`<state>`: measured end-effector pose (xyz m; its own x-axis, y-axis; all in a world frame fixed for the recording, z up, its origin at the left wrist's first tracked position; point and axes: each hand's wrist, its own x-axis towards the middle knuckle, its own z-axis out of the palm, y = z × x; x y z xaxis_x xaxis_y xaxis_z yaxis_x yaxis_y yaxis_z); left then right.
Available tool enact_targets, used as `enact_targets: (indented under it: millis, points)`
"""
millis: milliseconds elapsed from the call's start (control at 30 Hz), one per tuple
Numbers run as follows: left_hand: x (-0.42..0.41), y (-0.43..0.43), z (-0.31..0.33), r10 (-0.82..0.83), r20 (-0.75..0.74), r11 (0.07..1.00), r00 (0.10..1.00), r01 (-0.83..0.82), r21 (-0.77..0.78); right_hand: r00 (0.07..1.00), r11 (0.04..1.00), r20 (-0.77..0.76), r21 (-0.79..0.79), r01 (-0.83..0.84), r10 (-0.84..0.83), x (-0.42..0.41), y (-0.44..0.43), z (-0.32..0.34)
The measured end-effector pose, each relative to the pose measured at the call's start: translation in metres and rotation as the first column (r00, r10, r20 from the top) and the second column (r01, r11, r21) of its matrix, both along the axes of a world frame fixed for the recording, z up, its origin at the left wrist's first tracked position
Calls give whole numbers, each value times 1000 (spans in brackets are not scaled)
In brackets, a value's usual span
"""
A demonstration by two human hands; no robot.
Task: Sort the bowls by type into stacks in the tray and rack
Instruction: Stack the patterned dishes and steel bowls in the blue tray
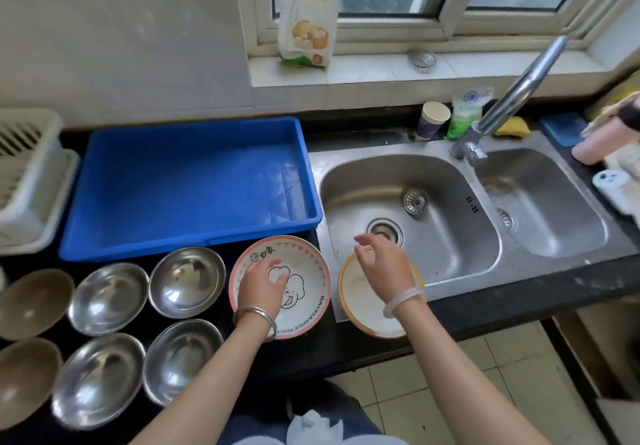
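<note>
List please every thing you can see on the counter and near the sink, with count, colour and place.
Plastic tray: 1, blue, behind the bowls.
Dish rack: 1, white, far left.
Steel bowls: 4, silver, counter left.
Brown bowls: 2, far left.
Cartoon ceramic bowl: 1, white with pink rim.
Orange-rimmed bowl: 1, at sink edge.
Double steel sink: 1.
Faucet: 1.
Paper cup: 1.
Flour bag: 1, windowsill.
Left hand: over cartoon bowl.
Right hand: over orange-rimmed bowl.

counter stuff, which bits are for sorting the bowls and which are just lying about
For the job: blue tray, white rack, four steel bowls, two brown bowls, cartoon bowl under the left hand, orange-rimmed bowl under the right hand.

Lying about: flour bag, paper cup, yellow sponge, faucet, sink.
</note>
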<state>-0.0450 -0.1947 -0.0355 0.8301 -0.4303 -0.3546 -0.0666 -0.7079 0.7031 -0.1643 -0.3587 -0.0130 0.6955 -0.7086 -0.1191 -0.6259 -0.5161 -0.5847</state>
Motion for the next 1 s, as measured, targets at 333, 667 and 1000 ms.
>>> enact_targets:
  millis: [333, 667, 1000]
  points:
    - [-4, 55, -5, 274, -51, 962, 960, -274, 9, 815, 932, -452, 144, -334, 362, 93, 14, -38]
    - [2, 61, -7, 433, -151, 891, 889, -447, -78, 873, 923, -304, 188, -337, 381, 95, 9, -31]
    - [63, 79, 34, 542, -305, 698, 783, -622, -355, 960, 887, -55, 400, -230, 274, 137, 8, 25]
